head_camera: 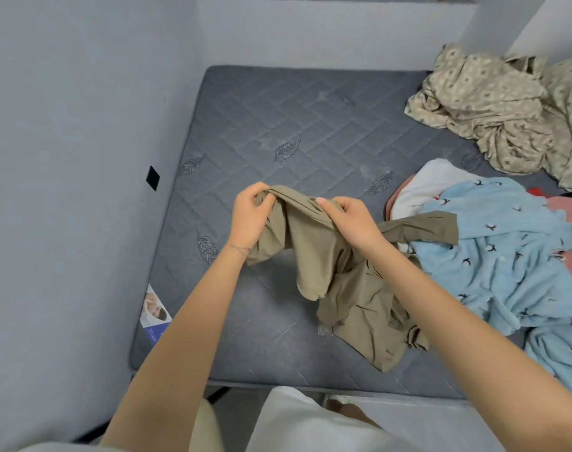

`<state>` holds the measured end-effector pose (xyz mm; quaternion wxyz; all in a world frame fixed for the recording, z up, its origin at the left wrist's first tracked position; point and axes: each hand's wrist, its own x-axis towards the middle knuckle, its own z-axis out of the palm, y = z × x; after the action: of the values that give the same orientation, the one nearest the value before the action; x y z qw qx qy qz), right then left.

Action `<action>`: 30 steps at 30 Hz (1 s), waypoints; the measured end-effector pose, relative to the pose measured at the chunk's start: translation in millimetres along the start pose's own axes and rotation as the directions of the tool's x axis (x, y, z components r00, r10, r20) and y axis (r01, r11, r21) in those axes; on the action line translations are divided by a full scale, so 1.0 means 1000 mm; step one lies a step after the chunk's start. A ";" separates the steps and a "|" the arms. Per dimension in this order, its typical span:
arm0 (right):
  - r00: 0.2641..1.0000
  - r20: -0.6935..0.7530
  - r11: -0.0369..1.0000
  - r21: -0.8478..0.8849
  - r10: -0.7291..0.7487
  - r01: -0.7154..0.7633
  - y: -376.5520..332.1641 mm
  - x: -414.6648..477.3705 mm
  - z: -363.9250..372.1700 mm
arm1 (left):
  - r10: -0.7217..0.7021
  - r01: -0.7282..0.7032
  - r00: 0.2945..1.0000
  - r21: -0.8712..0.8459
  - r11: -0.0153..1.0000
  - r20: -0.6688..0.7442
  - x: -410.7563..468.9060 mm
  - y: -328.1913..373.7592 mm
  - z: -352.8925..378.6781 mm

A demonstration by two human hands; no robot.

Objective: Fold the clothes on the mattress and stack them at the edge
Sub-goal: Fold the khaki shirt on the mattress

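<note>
Olive garment [327,256] pinched by both hands over mattress [278,125].

One mattress [278,119], two hands — left [250,218], right [354,225] — one olive garment [314,252]

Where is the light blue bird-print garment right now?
Head view: the light blue garment lies on the right of the mattress, just right of the olive shirt, overlapping a white cloth, nearer than the beige patterned sheet.

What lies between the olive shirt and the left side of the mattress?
Nothing visible. The left hand and right hand grip the olive shirt; the mattress left of it is bare, and the other clothes lie to the right.
</note>
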<state>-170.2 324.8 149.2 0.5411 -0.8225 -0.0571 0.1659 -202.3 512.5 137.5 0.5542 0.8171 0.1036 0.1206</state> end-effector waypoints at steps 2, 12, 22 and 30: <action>1.000 -0.018 1.000 -0.011 -0.001 0.001 0.003 -0.003 0.004 | 0.030 -0.030 0.999 0.010 1.000 -0.025 0.006 0.017 -0.007; 0.994 0.082 0.996 0.054 -0.077 0.073 -0.002 -0.015 0.019 | 0.083 -0.087 0.996 0.098 0.991 0.036 0.026 0.056 -0.033; 0.998 0.042 0.998 0.005 0.056 -0.056 0.020 -0.009 0.021 | 0.039 -0.056 0.992 0.146 0.988 0.118 0.019 0.032 -0.034; 0.980 -0.019 0.980 0.021 0.200 -0.200 0.067 -0.019 0.032 | -0.230 0.067 0.911 0.426 0.902 0.344 0.006 -0.047 -0.045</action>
<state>-204.0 319.9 80.4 0.5298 -0.8207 0.0332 0.2113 -212.7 570.5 110.6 0.3899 0.9109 0.0784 -0.1100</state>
